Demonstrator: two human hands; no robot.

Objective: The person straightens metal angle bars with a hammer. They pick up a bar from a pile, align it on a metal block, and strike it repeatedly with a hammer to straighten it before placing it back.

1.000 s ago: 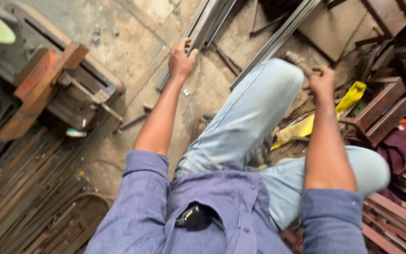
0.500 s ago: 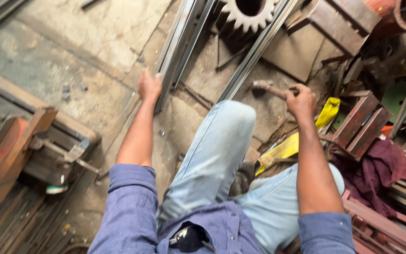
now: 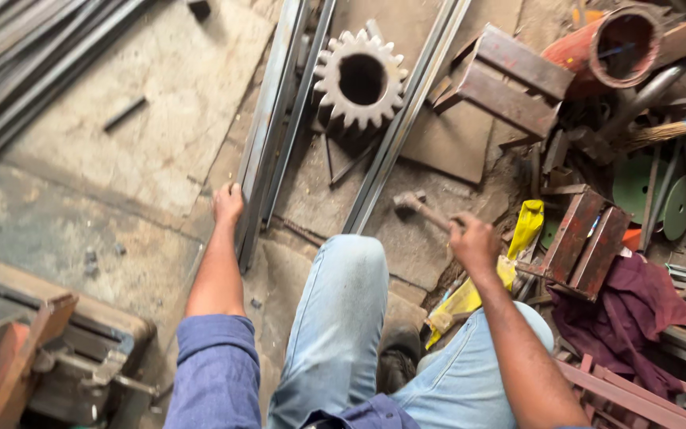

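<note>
My left hand (image 3: pixel 228 203) grips the near end of a long grey steel angle bar (image 3: pixel 273 119) that lies on the concrete floor. My right hand (image 3: pixel 474 241) is closed round the wooden handle of a hammer (image 3: pixel 416 204), whose metal head is raised just above the floor, to the right of a second steel bar (image 3: pixel 406 111). My left knee in blue jeans (image 3: pixel 351 278) rises between the two hands. I am crouched low, in a blue shirt.
A big rusty gear wheel (image 3: pixel 360 79) lies between the bars. To the right are rusty metal boxes (image 3: pixel 585 238), a red pipe (image 3: pixel 609 40), a yellow cloth (image 3: pixel 518 238) and a maroon rag (image 3: pixel 621 310). At the lower left stands a machine vice (image 3: pixel 33 349). Steel rods (image 3: pixel 17 63) lie top left.
The view has tilted forward, so the gear wheel and pipe come into sight. My right hand with the hammer has dropped lower and nearer the floor. My left hand stays on the bar.
</note>
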